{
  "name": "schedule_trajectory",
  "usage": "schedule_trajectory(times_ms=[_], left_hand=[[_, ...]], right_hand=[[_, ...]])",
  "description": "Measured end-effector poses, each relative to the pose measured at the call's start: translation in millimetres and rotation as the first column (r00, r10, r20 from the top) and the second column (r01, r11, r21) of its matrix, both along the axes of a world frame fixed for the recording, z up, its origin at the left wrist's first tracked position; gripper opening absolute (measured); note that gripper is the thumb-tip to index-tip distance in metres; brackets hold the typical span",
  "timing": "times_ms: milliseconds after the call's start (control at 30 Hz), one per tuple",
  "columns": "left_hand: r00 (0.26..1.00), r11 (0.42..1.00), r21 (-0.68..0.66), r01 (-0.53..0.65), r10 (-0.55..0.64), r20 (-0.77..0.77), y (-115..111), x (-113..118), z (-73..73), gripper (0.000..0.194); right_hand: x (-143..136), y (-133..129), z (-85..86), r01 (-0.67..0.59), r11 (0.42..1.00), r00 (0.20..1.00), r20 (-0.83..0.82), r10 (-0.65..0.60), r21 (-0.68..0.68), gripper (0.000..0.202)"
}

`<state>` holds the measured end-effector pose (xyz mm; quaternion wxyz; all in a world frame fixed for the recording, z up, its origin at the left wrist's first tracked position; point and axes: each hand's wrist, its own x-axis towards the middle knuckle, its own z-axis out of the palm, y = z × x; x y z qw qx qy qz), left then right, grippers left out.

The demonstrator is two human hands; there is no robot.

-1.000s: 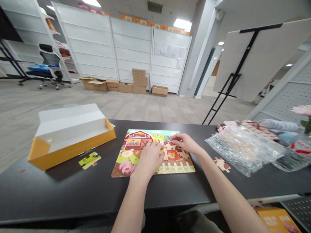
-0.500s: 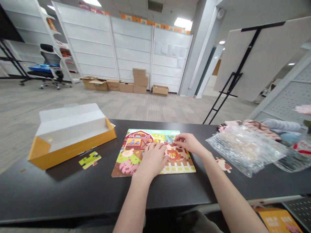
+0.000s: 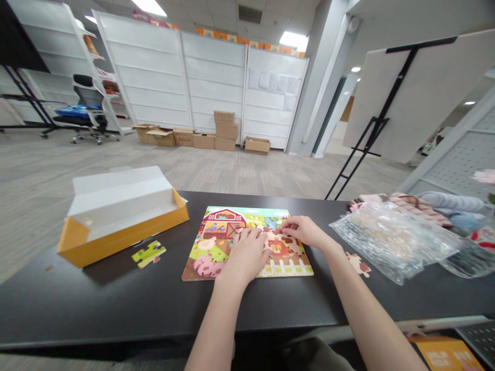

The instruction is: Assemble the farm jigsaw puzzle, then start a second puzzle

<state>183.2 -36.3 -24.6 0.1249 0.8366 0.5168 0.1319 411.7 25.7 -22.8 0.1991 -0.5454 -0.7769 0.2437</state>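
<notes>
A farm-picture jigsaw puzzle (image 3: pixel 216 247) lies flat on the black table, with a red barn, a pig and a white fence on it. My left hand (image 3: pixel 248 253) rests palm down on its middle, fingers spread. My right hand (image 3: pixel 305 230) touches the upper right part of the puzzle with its fingers bent together; whether a piece is under the fingertips is too small to tell. A loose green piece (image 3: pixel 149 253) lies left of the puzzle. Another loose piece, brown and cream (image 3: pixel 358 264), lies to the right, partly behind my right forearm.
An open yellow box (image 3: pixel 127 232) stands on the table (image 3: pixel 116 304) at the left. Clear plastic bags (image 3: pixel 394 237) and folded cloths (image 3: pixel 417 206) lie at the right. Beyond the table are an easel (image 3: pixel 373 134), cardboard boxes (image 3: pixel 226 131) and an office chair (image 3: pixel 87 111).
The whole view has shifted slightly, so things sit a little further right. Both hands stay in nearly the same places on the puzzle.
</notes>
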Motion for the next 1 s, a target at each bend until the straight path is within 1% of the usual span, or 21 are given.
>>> schedule_trajectory(times_ms=[100,167,267,300,333,367,400,433,467,533,600,700,767,933,1000], left_hand=[[1.000,1.000,-0.007,0.004,-0.003,0.017,-2,-2,1.2,0.035],[0.999,1.000,-0.011,-0.002,0.003,0.041,-3,-8,2.9,0.036],[0.997,0.999,-0.031,-0.041,0.043,0.068,-2,-30,8.9,0.037],[0.995,0.997,-0.034,-0.068,0.071,0.068,-2,-41,11.8,0.037],[0.990,0.991,-0.028,-0.128,0.130,0.063,-3,-54,14.9,0.037],[0.975,0.976,-0.028,-0.218,0.219,0.044,-4,-67,17.8,0.036],[0.943,0.943,-0.035,-0.331,0.332,0.022,-5,-81,20.3,0.035],[0.899,0.899,-0.029,-0.438,0.438,0.007,-8,-95,22.1,0.036],[0.862,0.861,-0.033,-0.507,0.507,-0.001,-10,-109,23.0,0.036],[0.794,0.792,-0.049,-0.608,0.608,-0.029,-15,-133,22.1,0.037],[0.740,0.739,-0.052,-0.672,0.667,-0.081,-19,-152,18.1,0.039],[0.699,0.701,-0.046,-0.712,0.700,-0.145,-20,-170,10.2,0.044],[0.690,0.694,-0.045,-0.718,0.703,-0.173,-19,-177,6.3,0.046],[0.680,0.688,-0.036,-0.725,0.706,-0.198,-18,-186,4.2,0.044],[0.660,0.672,-0.013,-0.741,0.725,-0.198,-19,-189,4.1,0.042]], right_hand=[[-1,-1,-1.0,-0.026,1.000,0.999,-0.047,0.025,-0.018,0.022],[-1,-1,-2.8,-0.046,0.999,0.997,-0.068,0.044,-0.024,0.021],[0,0,-5.0,-0.066,0.998,0.995,-0.070,0.065,-0.011,0.021],[0,0,-5.3,-0.066,0.998,0.995,-0.071,0.065,-0.009,0.022],[1,0,-5.5,-0.062,0.998,0.995,-0.076,0.061,-0.008,0.024],[1,0,-5.5,-0.054,0.999,0.995,-0.082,0.053,-0.004,0.026],[1,1,-5.4,-0.045,0.999,0.995,-0.088,0.045,0.004,0.027],[1,1,-5.3,-0.035,0.999,0.995,-0.091,0.036,0.015,0.029],[0,1,-5.3,-0.026,0.999,0.996,-0.088,0.028,0.024,0.029],[-1,1,-5.7,-0.014,0.999,0.998,-0.066,0.016,0.032,0.031],[-2,2,-6.4,-0.007,1.000,0.999,-0.045,0.008,0.030,0.032],[-3,3,-8.0,0.001,1.000,0.999,-0.053,0.000,0.030,0.032],[-3,3,-9.0,0.009,1.000,0.998,-0.066,-0.007,0.030,0.032],[-3,2,-8.9,0.008,1.000,0.998,-0.068,-0.008,0.008,0.030],[-3,2,-7.5,0.022,0.999,0.998,-0.051,-0.020,0.040,0.031]])
